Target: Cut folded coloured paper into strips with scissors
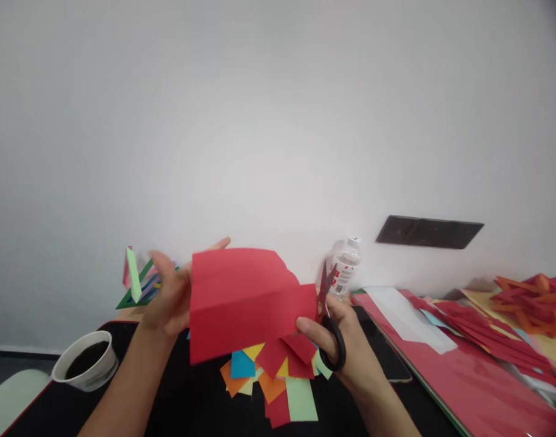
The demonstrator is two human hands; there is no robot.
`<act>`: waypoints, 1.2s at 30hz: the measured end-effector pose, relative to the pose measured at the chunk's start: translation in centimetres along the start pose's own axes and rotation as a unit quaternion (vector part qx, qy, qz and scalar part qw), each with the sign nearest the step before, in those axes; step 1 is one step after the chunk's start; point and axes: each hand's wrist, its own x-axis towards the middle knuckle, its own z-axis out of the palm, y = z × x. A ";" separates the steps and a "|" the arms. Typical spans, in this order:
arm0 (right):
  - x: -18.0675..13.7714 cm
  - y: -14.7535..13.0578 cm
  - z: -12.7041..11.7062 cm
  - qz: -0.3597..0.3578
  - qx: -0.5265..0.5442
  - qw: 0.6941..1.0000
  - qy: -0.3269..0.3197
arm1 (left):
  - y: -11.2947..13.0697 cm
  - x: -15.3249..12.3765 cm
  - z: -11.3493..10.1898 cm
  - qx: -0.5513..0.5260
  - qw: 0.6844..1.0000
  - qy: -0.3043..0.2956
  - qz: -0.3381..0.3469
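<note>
My left hand (171, 297) grips the left edge of a folded red sheet of paper (241, 297) and holds it up above the black mat. My right hand (337, 337) has its fingers through the black handles of a pair of scissors (329, 315). The red blades point up at the sheet's right edge. Under the sheet lies a heap of small coloured paper pieces (271, 376), red, orange, yellow, blue and pale green.
A white paper cup (87, 364) with dark contents stands at the lower left. A clear plastic bottle (346, 267) stands by the wall. Red sheets and strips (469, 340) and orange strips (533, 297) cover the right. Folded coloured paper shapes (139, 282) sit behind my left hand.
</note>
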 end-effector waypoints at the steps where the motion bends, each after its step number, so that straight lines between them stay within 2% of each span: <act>1: 0.1 -0.2 -0.4 -0.003 -0.015 0.999 -0.030 | 0.0 0.3 0.0 -0.018 0.999 -0.014 -0.030; 3: 0.4 -0.5 -1.1 0.006 -0.018 0.997 -0.072 | -0.3 0.8 -0.2 -0.040 0.995 -0.040 -0.088; 5: 0.6 -0.4 -1.7 0.011 -0.016 0.997 -0.077 | -0.9 1.1 -0.7 -0.029 0.992 -0.067 -0.103; 8: 0.9 0.1 -2.5 0.007 -0.021 1.000 0.005 | -1.4 1.2 -2.2 0.044 0.986 -0.146 -0.064; 11: 1.0 0.7 -2.8 -0.019 -0.010 0.995 0.095 | -1.4 1.0 -3.5 0.137 0.966 -0.219 -0.026; 14: 1.0 1.0 -2.8 -0.034 -0.002 0.995 0.090 | -1.5 1.0 -3.4 0.113 0.960 -0.251 -0.048; 20: 0.9 0.9 -2.7 -0.030 -0.001 0.997 0.070 | -2.7 1.8 -1.0 0.043 0.971 -0.220 -0.087; 29: 0.8 0.7 -2.5 -0.010 0.031 0.995 0.095 | -5.6 2.2 0.4 0.021 0.968 -0.213 -0.133; 36: 0.4 0.8 -2.6 -0.018 0.033 0.995 0.096 | -6.3 1.8 1.2 -0.043 0.965 -0.237 -0.109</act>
